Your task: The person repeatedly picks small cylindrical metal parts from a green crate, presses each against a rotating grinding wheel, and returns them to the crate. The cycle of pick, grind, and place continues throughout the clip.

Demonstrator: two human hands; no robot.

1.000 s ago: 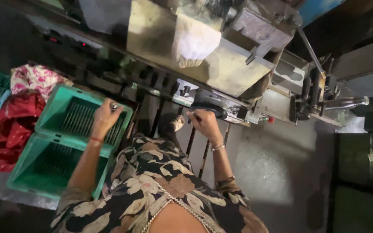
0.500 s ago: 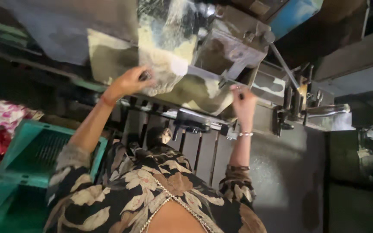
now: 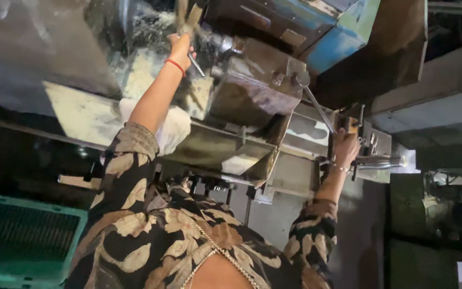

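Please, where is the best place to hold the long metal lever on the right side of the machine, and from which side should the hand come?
Probably at its free lower end, where the right hand is closed now. The lever runs as a thin slanted rod from a pivot on the metal housing; the far end should give most leverage. Coming from below looks easiest, because that end points toward the person.

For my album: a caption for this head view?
Left hand reaching up into the metal machine, right hand gripping its side lever.

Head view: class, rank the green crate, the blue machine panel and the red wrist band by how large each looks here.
1. green crate, though cut off by the frame and nearer the camera.
2. blue machine panel.
3. red wrist band on the left hand, by far the smallest.
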